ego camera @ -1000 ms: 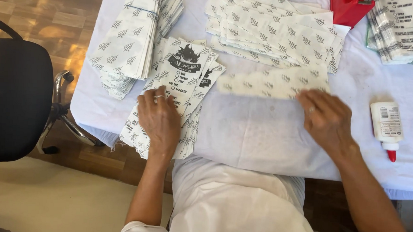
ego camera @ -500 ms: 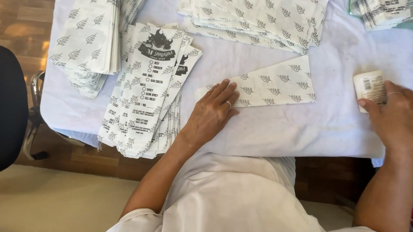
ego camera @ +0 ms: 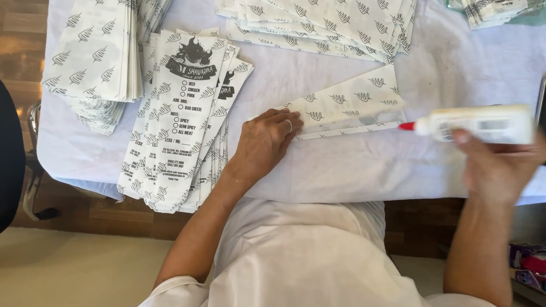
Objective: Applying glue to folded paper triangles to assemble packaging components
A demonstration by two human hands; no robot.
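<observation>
The glue bottle (ego camera: pixel 477 124) lies level at right of centre, its long axis across the frame, red nozzle pointing left at the printed paper sheet (ego camera: pixel 349 104). The right hand (ego camera: pixel 499 166) grips it; the left hand (ego camera: pixel 264 141) presses flat on the sheet's left end. A white-clothed desk (ego camera: pixel 370 167) stands over wooden floor, with a stack of printed bags (ego camera: pixel 182 119) left of centre.

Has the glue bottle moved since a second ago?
Yes. The glue bottle, held in the right hand, has moved left from the table's right side toward the folded paper sheet, red tip leading.
</observation>
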